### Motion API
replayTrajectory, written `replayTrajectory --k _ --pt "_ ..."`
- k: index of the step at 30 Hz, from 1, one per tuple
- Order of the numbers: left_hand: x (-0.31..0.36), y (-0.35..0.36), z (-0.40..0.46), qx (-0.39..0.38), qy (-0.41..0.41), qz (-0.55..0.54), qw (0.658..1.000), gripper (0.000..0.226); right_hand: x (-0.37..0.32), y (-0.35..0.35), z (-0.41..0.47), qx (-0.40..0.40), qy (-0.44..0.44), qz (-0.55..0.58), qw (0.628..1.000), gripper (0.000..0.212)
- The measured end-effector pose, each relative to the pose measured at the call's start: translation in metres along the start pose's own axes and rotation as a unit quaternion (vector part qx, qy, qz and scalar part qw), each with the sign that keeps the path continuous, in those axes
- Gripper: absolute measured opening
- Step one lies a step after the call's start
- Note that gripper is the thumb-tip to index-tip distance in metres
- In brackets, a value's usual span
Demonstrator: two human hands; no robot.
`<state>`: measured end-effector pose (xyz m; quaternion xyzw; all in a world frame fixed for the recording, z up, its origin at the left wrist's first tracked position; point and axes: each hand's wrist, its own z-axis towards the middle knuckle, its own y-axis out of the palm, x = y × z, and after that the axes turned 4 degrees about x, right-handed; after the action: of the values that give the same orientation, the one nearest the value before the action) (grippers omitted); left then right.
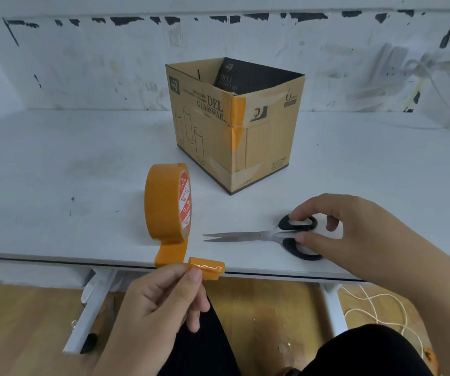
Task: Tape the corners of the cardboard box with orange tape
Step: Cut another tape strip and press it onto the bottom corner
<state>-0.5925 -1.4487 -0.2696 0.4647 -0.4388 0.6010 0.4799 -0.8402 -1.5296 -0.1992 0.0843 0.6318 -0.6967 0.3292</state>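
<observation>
An open cardboard box [267,147] stands on the white table [55,185], turned with one corner toward me. A strip of orange tape [238,120] runs down the upper part of that near corner. The orange tape roll [164,202] stands on edge near the table's front edge. Its loose end [207,268] is pulled out over the edge and pinched between thumb and fingers of my left hand [164,297]. My right hand [335,229] rests on the black handles of the scissors [261,236], which lie flat with blades pointing left.
A scuffed white wall stands behind the table. White cables [435,77] hang at the back right. Below the table are its white legs [91,308], a wooden floor and loose cord [378,308].
</observation>
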Motion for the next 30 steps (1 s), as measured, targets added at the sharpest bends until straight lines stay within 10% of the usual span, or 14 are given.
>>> replayTrajectory --k 8,16,30 --pt "0.017 0.018 0.003 0.005 -0.026 0.014 1.0 0.026 -0.043 0.025 -0.014 -0.053 -0.146 0.052 0.987 0.051" --pt "0.037 0.018 0.012 -0.04 0.023 0.109 0.993 0.027 -0.045 0.021 -0.007 -0.021 -0.135 0.102 0.985 0.016" --pt "0.112 0.004 0.082 -0.011 0.19 0.274 0.943 0.015 -0.059 0.011 0.02 0.172 -0.086 0.268 0.944 0.02"
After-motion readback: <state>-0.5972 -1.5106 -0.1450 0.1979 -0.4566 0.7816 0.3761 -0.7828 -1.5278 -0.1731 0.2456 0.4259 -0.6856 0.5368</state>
